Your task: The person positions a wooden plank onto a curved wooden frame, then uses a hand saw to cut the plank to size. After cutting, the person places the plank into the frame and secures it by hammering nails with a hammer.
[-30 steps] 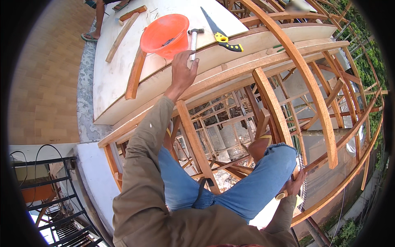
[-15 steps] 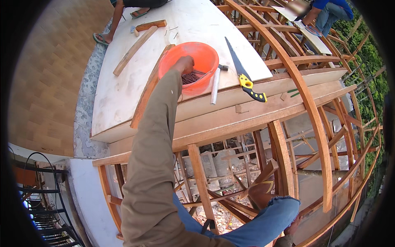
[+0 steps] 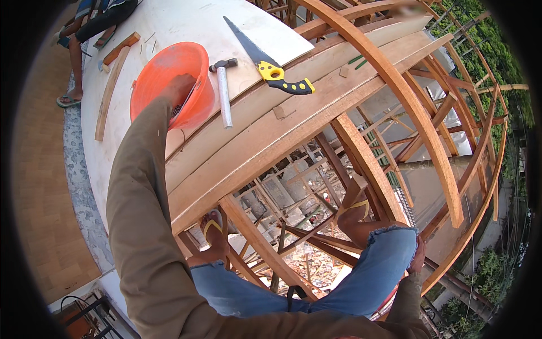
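My left hand [image 3: 179,87] reaches into an orange plastic bucket [image 3: 172,59], its fingers hidden behind the near wall. Inside, beside the hand, a little of some thin dark pieces like nails shows. The bucket tilts toward me on a white board. Just right of it lies a hammer [image 3: 223,93] with a dark head and pale handle. Farther right rests a handsaw [image 3: 270,68] with a yellow and black handle. My right hand [image 3: 418,257] is down against the outer side of my right knee, its fingers mostly out of sight.
Wooden beams and curved ribs [image 3: 403,107] frame open gaps, with rubble far below. My sandalled feet rest among the timbers. Wood strips [image 3: 113,90] lie on the white board [image 3: 152,25]. Another person's legs [image 3: 76,70] are at the upper left.
My view has turned and shifted right, so the bucket appears farther left. The bucket now leans toward me, and my left hand is deeper in it. My right hand shows more at the knee.
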`<state>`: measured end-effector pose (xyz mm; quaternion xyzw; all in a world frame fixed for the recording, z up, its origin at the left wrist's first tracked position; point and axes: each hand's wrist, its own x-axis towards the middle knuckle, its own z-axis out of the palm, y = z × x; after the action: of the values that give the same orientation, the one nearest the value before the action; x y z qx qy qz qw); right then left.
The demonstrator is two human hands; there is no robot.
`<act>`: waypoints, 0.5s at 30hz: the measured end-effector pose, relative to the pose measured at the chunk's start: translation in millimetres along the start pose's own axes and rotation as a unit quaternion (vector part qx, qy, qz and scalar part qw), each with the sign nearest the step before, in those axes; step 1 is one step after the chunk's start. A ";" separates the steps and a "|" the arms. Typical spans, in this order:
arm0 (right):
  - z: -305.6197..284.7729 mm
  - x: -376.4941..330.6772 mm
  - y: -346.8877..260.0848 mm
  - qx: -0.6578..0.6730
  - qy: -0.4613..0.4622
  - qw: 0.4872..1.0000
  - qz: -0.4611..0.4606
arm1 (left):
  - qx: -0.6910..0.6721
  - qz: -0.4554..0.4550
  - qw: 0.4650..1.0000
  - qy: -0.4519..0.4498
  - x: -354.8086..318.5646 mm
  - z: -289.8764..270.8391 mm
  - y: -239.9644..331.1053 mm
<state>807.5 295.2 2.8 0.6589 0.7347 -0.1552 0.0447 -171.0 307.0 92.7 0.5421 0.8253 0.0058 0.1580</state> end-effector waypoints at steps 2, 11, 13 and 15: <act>2.6 6.1 6.4 0.039 0.058 0.997 -0.017 | 0.039 0.059 0.997 0.012 -0.7 5.5 -26.4; -93.0 105.3 -119.8 0.183 0.230 0.939 -0.180 | 0.166 0.013 0.986 0.023 -25.1 -46.4 -27.4; -109.6 141.8 -195.9 0.209 0.232 0.912 -0.266 | 0.159 -0.026 0.984 0.076 -39.5 -64.9 -9.1; -112.1 175.7 -283.6 0.236 0.202 0.874 -0.374 | 0.118 -0.078 0.975 0.169 -67.5 -69.6 -11.2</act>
<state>522.1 471.5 109.6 0.3424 0.8609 -0.1930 -0.3231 -175.1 253.2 174.0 0.4821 0.8747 -0.0120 -0.0488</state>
